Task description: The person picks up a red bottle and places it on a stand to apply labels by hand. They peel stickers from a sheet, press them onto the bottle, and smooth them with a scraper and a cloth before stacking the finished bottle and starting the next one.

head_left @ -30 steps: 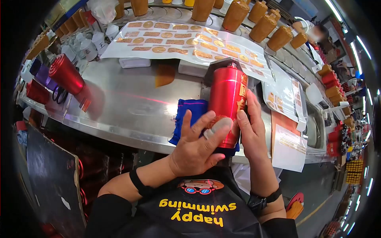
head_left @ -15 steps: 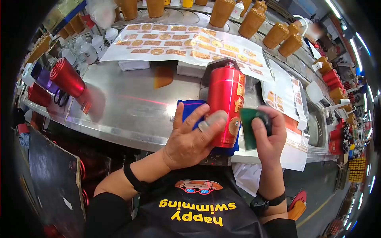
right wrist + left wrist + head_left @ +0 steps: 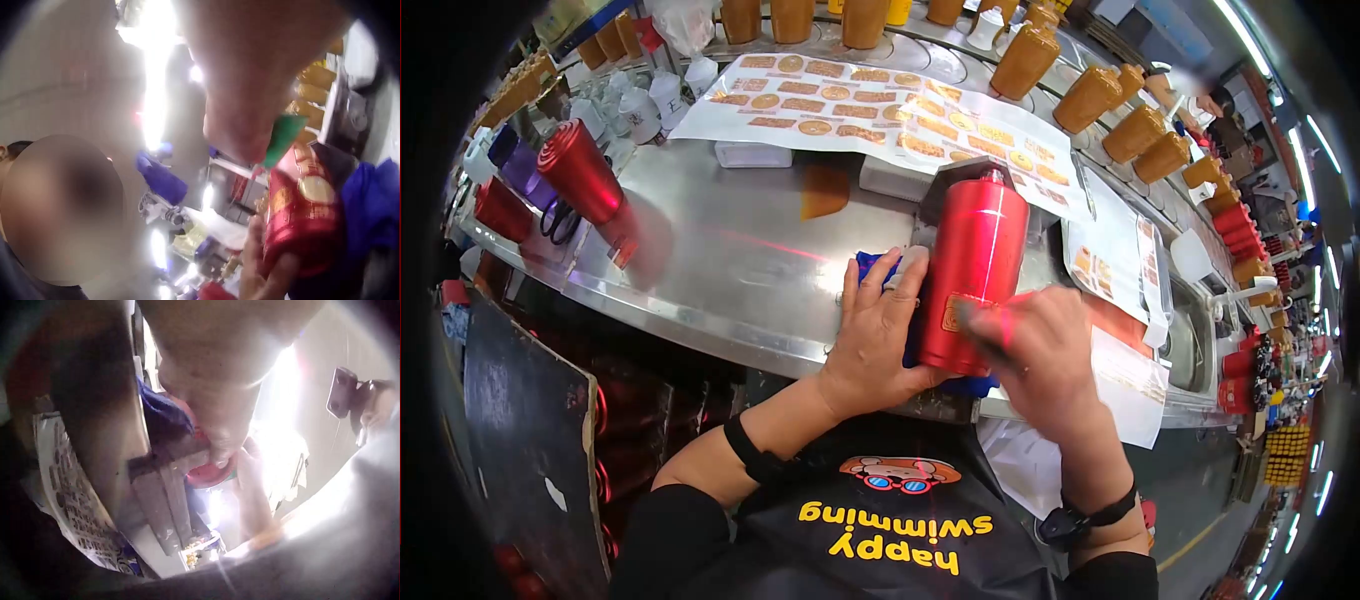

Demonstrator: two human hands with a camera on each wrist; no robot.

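In the head view a glossy red bottle (image 3: 980, 235) lies on a blue cloth (image 3: 978, 386), its neck pointing away. A small gold emblem (image 3: 953, 312) shows low on its upper side. My left hand (image 3: 875, 340) holds the bottle at its left side, thumb by the base. Above the lower right part, my right hand (image 3: 1050, 355) grips a scraper whose green blade (image 3: 286, 139) shows in the right wrist view. There the blade reaches the bottle's side, which carries gold decoration (image 3: 315, 189). Blurred fingers hide much of the scraper's dark grip.
A sheet of gold decals (image 3: 830, 100) lies behind the bottle; another decal sheet (image 3: 1105, 250) is at right. Red bottles (image 3: 580, 170) stand at left by white-capped bottles (image 3: 640, 115). Brown bottles (image 3: 1025, 60) line the back conveyor. A sink (image 3: 1190, 350) is at far right.
The bottle has turned, so its gold lettering no longer faces the head camera. My right hand has brought the scraper over the bottle; my left fingers have slid to its left side.
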